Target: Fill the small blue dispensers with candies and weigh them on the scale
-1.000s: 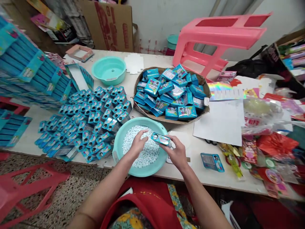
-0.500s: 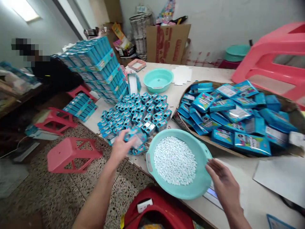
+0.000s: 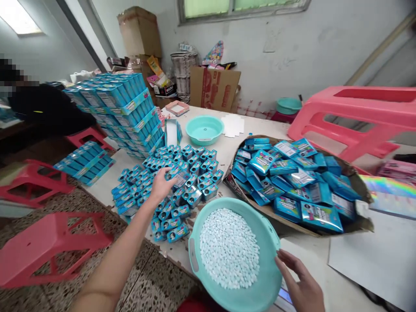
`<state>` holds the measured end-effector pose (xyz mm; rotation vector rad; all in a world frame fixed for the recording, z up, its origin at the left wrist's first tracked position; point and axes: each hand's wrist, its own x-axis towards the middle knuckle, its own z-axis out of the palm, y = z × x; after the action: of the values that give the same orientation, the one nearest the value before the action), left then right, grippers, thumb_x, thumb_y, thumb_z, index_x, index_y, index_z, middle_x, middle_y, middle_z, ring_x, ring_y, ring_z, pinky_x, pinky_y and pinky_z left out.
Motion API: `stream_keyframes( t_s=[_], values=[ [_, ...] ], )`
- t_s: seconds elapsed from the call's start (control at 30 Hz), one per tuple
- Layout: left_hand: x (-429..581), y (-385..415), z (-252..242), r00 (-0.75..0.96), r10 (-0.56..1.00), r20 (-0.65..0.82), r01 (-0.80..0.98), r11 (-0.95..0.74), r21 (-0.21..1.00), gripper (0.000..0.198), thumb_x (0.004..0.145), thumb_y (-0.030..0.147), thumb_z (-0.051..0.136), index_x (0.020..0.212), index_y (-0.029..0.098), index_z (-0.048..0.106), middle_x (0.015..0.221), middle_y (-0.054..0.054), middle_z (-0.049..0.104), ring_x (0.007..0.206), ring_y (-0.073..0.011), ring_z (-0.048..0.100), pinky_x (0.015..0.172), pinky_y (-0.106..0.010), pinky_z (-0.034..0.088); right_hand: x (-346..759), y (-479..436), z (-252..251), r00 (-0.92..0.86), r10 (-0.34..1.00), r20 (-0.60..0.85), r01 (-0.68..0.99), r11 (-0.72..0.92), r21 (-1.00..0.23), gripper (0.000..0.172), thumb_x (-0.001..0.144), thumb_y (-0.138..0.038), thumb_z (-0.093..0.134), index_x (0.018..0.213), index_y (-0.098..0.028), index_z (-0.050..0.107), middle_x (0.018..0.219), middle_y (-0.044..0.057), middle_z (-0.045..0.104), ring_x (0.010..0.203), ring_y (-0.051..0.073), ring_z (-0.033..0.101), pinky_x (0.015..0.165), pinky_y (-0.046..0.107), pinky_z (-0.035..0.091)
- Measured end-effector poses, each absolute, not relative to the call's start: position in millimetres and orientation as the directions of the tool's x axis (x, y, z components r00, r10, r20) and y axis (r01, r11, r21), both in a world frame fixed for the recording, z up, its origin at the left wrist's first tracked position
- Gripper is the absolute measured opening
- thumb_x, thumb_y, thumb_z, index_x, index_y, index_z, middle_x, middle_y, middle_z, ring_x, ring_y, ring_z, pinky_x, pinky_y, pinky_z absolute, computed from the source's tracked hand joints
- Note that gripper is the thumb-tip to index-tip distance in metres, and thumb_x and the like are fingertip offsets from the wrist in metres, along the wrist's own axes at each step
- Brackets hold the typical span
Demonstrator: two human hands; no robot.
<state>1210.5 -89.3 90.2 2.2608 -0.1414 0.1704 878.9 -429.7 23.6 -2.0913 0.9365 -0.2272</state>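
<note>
My left hand (image 3: 161, 185) reaches over a dense cluster of small blue boxes (image 3: 130, 190), its fingers closed on one small blue box (image 3: 180, 177). Most boxes in the cluster stand upright, and a few lie on their sides at the near edge. A teal basin (image 3: 271, 281) holding many small white pellets (image 3: 229, 249) stands at the front of the table. By the basin's right handle is my right hand (image 3: 302, 284), with thumb and fingers apart and fingertips at the rim. Part of a device with a lit display (image 3: 285, 295) shows beneath that hand.
A torn carton (image 3: 362, 190) full of larger blue packs stands at right. Stacked blue packs (image 3: 120, 99) rise at the left end. Another teal basin (image 3: 204, 130) sits behind the cluster. Pink stools (image 3: 42, 242) stand left; a person in black (image 3: 48, 108) is beyond.
The view has tilted up and shifted. My left hand has moved away from the near edge, farther over the cluster, with a blue box in it. My right hand stays by the basin's rim.
</note>
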Motion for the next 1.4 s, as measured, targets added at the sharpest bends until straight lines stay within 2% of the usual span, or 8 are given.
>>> stream_keyframes(
  t_s=[0.33,0.5,0.63,0.8,0.9,1.07,1.17,1.4],
  values=[
    [1321,-335,72,0.953,-0.198,0.230,-0.303,-0.573,0.761,0.050,0.072,0.017,0.060,0.120,0.009,0.047,0.122,-0.017,0.049,0.116,-0.0260,0.045,0.100,-0.035,0.032,779,-473,31,0.447,-0.863,0.235,-0.643,-0.493,-0.586,0.057,0.073,-0.066,0.054,0.106,-0.021,0.064,0.106,0.012,0.067,0.096,0.033,0.062,0.084,0.047,0.050],
    [1338,-365,23,0.925,-0.374,0.064,-0.364,-0.828,0.426,0.048,0.079,0.032,0.055,0.122,0.011,0.047,0.128,-0.018,0.046,0.116,-0.0328,0.042,0.095,-0.047,0.036,723,-494,13,0.079,-0.907,0.413,-0.825,-0.292,-0.484,0.081,0.070,-0.067,0.059,0.129,-0.013,0.048,0.125,0.020,0.054,0.117,0.035,0.048,0.098,0.053,0.038],
    [1351,-372,-12,0.971,-0.237,-0.006,-0.235,-0.964,0.122,0.048,0.079,0.044,0.055,0.117,0.014,0.052,0.137,-0.017,0.039,0.127,-0.0343,0.030,0.101,-0.053,0.030,702,-526,-16,0.008,-0.926,0.378,-0.863,-0.197,-0.465,0.098,0.056,-0.068,0.069,0.129,-0.008,0.045,0.127,0.024,0.051,0.120,0.037,0.045,0.100,0.054,0.034],
    [1293,-337,13,0.943,-0.255,0.214,-0.313,-0.898,0.311,0.038,0.084,0.038,0.050,0.116,0.019,0.053,0.128,-0.011,0.048,0.120,-0.0290,0.040,0.098,-0.049,0.037,705,-543,-22,-0.028,-0.996,0.087,-0.740,-0.038,-0.671,0.065,0.062,-0.062,0.067,0.105,-0.014,0.061,0.099,0.013,0.065,0.092,0.029,0.058,0.085,0.046,0.045],
    [1211,-304,17,0.847,-0.441,0.296,-0.531,-0.719,0.448,0.028,0.090,0.034,0.039,0.099,0.016,0.059,0.102,-0.010,0.060,0.103,-0.0230,0.052,0.093,-0.039,0.042,724,-537,-2,0.004,-0.995,0.100,-0.676,-0.076,-0.733,0.058,0.065,-0.057,0.068,0.105,-0.016,0.062,0.096,0.010,0.065,0.086,0.025,0.060,0.082,0.041,0.047],
    [1056,-281,-21,0.553,-0.829,-0.086,-0.669,-0.504,0.547,0.034,0.084,0.042,0.051,0.111,0.024,0.060,0.121,-0.012,0.057,0.118,-0.0306,0.046,0.101,-0.046,0.034,788,-516,23,0.312,-0.944,0.103,-0.530,-0.263,-0.806,0.049,0.068,-0.052,0.070,0.104,-0.018,0.062,0.096,0.007,0.066,0.086,0.023,0.061,0.081,0.039,0.049],
    [1002,-276,-31,0.403,-0.881,-0.246,-0.767,-0.472,0.435,0.045,0.080,0.051,0.055,0.118,0.027,0.057,0.131,-0.012,0.050,0.127,-0.0367,0.035,0.103,-0.054,0.025,827,-509,12,0.480,-0.867,0.133,-0.460,-0.378,-0.803,0.042,0.073,-0.050,0.067,0.101,-0.019,0.062,0.096,0.008,0.065,0.089,0.023,0.061,0.082,0.041,0.049],
    [985,-254,-27,0.204,-0.898,-0.390,-0.834,-0.368,0.411,0.027,0.088,0.038,0.041,0.094,0.022,0.062,0.101,-0.012,0.061,0.093,-0.0280,0.057,0.080,-0.041,0.043,831,-507,0,0.523,-0.836,0.169,-0.464,-0.446,-0.766,0.061,0.071,-0.050,0.070,0.120,-0.020,0.052,0.116,0.011,0.057,0.108,0.026,0.054,0.090,0.046,0.046]
  ],
)
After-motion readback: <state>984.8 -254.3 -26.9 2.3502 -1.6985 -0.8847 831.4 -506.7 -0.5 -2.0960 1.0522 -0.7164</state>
